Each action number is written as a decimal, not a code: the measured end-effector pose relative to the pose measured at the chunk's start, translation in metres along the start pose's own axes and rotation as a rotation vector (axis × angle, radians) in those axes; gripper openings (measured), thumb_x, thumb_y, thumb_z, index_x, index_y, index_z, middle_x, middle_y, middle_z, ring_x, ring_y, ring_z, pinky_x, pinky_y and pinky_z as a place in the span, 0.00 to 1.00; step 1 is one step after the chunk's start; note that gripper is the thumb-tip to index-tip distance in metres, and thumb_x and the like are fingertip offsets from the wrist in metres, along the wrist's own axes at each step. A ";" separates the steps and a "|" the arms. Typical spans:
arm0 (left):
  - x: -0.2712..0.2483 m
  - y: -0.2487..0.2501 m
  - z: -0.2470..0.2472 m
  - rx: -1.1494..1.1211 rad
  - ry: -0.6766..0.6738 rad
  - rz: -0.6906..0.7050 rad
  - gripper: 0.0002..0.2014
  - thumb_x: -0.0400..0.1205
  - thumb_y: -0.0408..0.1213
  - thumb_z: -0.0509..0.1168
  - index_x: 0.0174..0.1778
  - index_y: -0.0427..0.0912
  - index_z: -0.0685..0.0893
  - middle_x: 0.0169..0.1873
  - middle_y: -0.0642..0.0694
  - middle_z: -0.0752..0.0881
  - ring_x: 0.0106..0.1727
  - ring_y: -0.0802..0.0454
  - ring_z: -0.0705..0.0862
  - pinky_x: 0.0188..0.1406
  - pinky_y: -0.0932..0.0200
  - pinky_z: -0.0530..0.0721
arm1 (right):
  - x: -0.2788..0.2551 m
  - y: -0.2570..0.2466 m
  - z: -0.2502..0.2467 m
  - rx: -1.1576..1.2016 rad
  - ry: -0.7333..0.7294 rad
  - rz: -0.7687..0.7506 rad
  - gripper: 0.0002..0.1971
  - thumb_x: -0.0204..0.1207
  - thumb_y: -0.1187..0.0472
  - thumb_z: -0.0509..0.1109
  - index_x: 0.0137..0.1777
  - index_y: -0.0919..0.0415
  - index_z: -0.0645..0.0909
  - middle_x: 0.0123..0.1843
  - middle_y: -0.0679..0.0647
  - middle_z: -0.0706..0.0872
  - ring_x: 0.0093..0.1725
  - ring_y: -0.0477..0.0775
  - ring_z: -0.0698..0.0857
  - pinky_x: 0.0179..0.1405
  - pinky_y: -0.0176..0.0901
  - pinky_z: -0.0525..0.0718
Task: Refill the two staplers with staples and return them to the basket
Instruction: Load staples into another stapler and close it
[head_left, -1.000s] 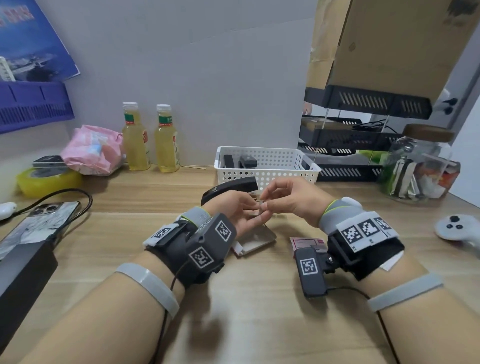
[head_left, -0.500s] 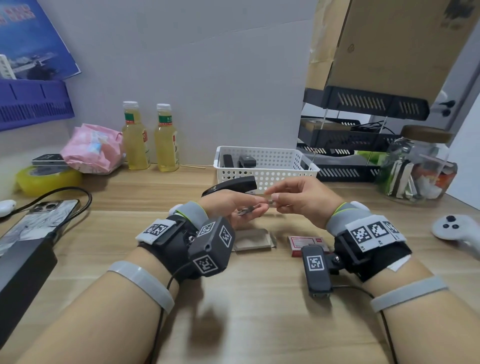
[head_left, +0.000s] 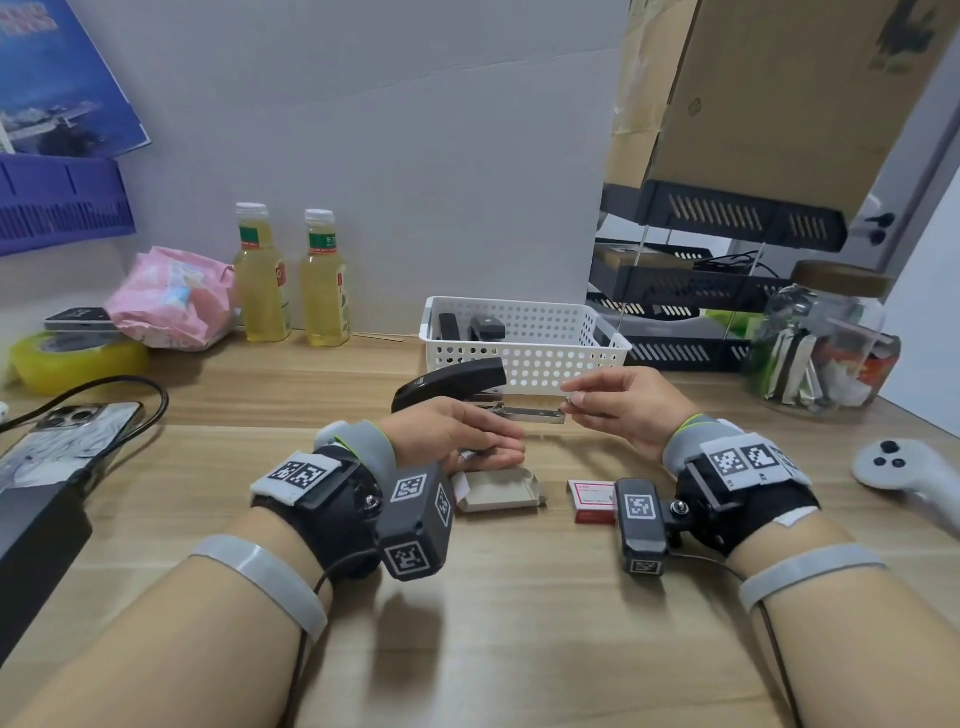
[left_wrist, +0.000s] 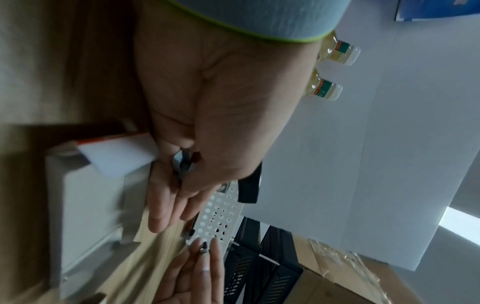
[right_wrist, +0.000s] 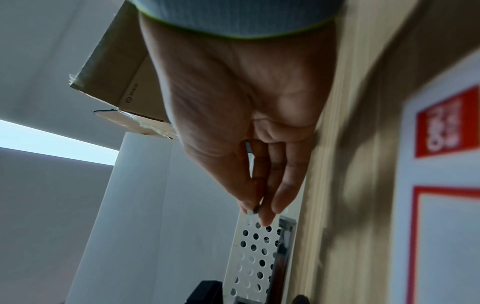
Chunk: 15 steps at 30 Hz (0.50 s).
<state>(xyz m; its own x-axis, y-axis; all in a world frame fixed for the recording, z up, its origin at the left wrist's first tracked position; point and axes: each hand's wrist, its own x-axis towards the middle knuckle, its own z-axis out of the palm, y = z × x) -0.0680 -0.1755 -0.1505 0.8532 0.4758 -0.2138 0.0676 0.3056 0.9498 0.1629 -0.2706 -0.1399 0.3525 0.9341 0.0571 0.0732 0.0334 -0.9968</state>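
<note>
My left hand (head_left: 501, 449) grips a black stapler (head_left: 452, 382) just above the table, in front of the white basket (head_left: 571, 358). Its lid is swung up and its bare metal rail (head_left: 530, 413) points right. My right hand (head_left: 571, 396) pinches a short strip of staples (right_wrist: 255, 210) between thumb and fingers, right at the rail's free end. Another black stapler (head_left: 485, 327) lies inside the basket. Below my hands, an open staple-box tray (head_left: 498, 491) and the red-and-white staple box (head_left: 592, 499) lie on the table.
Two yellow bottles (head_left: 262, 275) and a pink pack (head_left: 171, 301) stand at the back left. A phone (head_left: 67, 441) on a cable lies at the left. A glass jar (head_left: 821, 343), black shelf trays (head_left: 675, 312) and a white controller (head_left: 904, 467) are on the right.
Both hands have risen from the table. The right hand has drawn away to the right with the staples, out to the rail's end, and the stapler's rail now shows.
</note>
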 end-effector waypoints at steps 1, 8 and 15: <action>0.000 -0.001 0.002 0.006 -0.008 0.003 0.14 0.85 0.16 0.55 0.57 0.26 0.85 0.50 0.30 0.90 0.53 0.40 0.91 0.57 0.56 0.88 | 0.000 0.000 -0.001 -0.001 -0.002 0.004 0.06 0.77 0.77 0.72 0.49 0.69 0.87 0.43 0.62 0.90 0.45 0.54 0.93 0.44 0.38 0.91; 0.001 -0.005 0.005 -0.078 -0.002 0.050 0.14 0.85 0.16 0.54 0.61 0.23 0.82 0.50 0.29 0.89 0.51 0.42 0.91 0.55 0.56 0.89 | 0.002 0.004 -0.002 0.093 0.004 -0.049 0.07 0.76 0.80 0.71 0.52 0.75 0.86 0.46 0.66 0.86 0.50 0.60 0.90 0.53 0.43 0.92; -0.001 -0.005 0.004 -0.132 0.020 0.065 0.13 0.84 0.17 0.56 0.58 0.23 0.84 0.51 0.27 0.89 0.55 0.39 0.90 0.59 0.52 0.86 | 0.006 0.007 0.001 0.039 -0.007 -0.055 0.07 0.75 0.81 0.71 0.48 0.74 0.87 0.43 0.67 0.89 0.48 0.61 0.91 0.53 0.40 0.91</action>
<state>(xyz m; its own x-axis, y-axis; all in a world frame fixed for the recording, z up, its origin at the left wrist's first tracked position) -0.0668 -0.1811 -0.1542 0.8430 0.5140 -0.1586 -0.0570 0.3785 0.9239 0.1645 -0.2642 -0.1466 0.3422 0.9330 0.1112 0.0558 0.0979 -0.9936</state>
